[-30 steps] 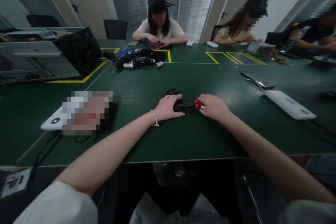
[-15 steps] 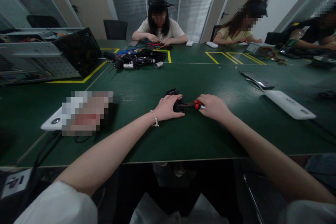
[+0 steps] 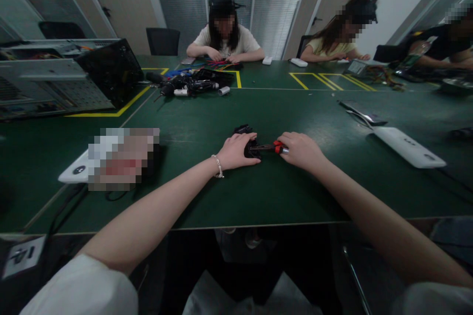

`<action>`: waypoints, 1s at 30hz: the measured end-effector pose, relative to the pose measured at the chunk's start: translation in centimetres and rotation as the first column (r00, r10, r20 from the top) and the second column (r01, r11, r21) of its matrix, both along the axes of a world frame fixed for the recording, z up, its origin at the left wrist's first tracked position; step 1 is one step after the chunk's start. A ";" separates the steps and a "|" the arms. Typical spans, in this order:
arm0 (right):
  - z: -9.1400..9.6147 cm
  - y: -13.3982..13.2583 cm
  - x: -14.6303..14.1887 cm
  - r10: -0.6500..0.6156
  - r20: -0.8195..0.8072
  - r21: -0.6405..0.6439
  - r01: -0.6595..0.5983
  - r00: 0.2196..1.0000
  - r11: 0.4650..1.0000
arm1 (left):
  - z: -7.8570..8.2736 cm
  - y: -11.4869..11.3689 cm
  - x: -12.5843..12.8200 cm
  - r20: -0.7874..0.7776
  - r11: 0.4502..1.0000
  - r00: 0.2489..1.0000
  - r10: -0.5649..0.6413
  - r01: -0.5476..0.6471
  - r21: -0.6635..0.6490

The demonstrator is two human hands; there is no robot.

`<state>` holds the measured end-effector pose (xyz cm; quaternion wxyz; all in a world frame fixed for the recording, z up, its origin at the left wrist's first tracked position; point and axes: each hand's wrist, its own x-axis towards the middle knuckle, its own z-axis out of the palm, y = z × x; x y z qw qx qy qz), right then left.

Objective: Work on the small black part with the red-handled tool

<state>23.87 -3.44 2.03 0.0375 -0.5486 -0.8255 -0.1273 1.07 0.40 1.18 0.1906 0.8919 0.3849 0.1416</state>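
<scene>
My left hand [image 3: 233, 149], with a bracelet at the wrist, is closed around a small dark part [image 3: 253, 152] resting on the green table [image 3: 207, 197]. Its thumb lies along the near side and the fingers reach over the far side. From the right, my right hand [image 3: 302, 149] grips the red handles of a pair of long-nose pliers [image 3: 265, 147]. The pliers' dark jaws point left into the dark part; what they pinch is too small to make out. Just beyond my left fingers sits another black piece [image 3: 243, 129], partly hidden.
At left stand an opened computer case [image 3: 44, 83] and a white power bank [image 3: 76, 172], partly blurred out. Another white power bank [image 3: 408, 147] and a phone [image 3: 362, 112] lie right. A power drill [image 3: 168, 87] lies among dark items. Several people sit across the table.
</scene>
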 end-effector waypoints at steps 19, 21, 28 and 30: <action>0.0 -0.1 -0.1 -0.012 -0.009 -0.001 0.012 1.000 1.000 | 0.2 -0.1 0.0 -0.005 1.000 1.000 0.003 -0.003 -0.018; 0.0 -0.1 -0.1 -0.011 -0.006 0.004 0.011 1.000 1.000 | 0.2 -0.1 0.0 -0.001 1.000 1.000 0.001 -0.001 -0.018; 0.3 -0.3 -0.2 0.019 0.046 0.059 -0.022 0.999 0.998 | 0.1 -0.1 0.0 0.008 1.000 1.000 0.004 -0.004 0.000; 0.2 -0.2 -0.2 0.015 0.046 0.052 -0.018 0.999 0.998 | 0.1 -0.2 0.0 0.012 1.000 1.000 0.004 -0.004 0.003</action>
